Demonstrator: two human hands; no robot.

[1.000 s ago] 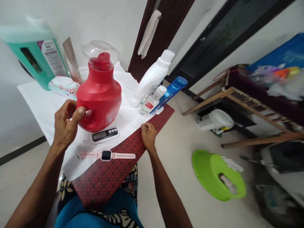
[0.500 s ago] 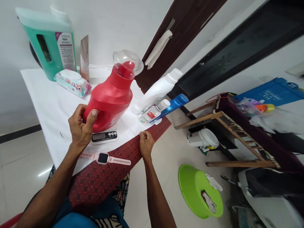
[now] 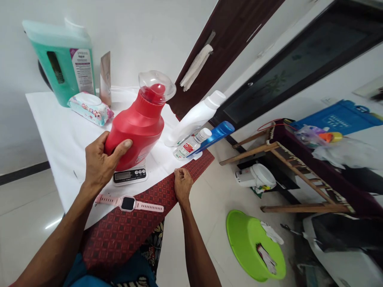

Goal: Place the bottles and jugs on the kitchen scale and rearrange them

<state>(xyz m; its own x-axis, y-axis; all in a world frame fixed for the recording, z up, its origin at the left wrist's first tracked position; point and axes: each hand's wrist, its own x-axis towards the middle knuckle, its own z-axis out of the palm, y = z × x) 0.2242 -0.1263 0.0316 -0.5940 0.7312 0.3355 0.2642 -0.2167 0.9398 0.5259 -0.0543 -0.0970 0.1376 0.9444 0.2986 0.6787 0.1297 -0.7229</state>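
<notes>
A red detergent bottle [image 3: 137, 127] with a clear plastic cap stands tilted in view on a small kitchen scale [image 3: 131, 176]. My left hand [image 3: 101, 161] grips it at the lower left by the handle side, its thumb lying across the front. The bottle hides the scale's platform; the dark display and buttons show. Below the scale lies a pink smartwatch [image 3: 128, 203], its strap stretched out flat. On the table's patterned red edge rests my right hand [image 3: 183, 186], fingers curled in, apart from the bottle. Nothing shows in it.
Right of the red bottle stand a white bottle [image 3: 196, 119], a small clear bottle [image 3: 191, 145] and a blue bottle [image 3: 220, 133]. A green liquid jug [image 3: 62, 63], a wipes pack [image 3: 89, 108] and a brown tube [image 3: 105, 79] are behind. A green basin [image 3: 243, 243] sits on the floor.
My left thumb has slid further right across the bottle's front. The view has shifted slightly; my right hand keeps its place on the table edge.
</notes>
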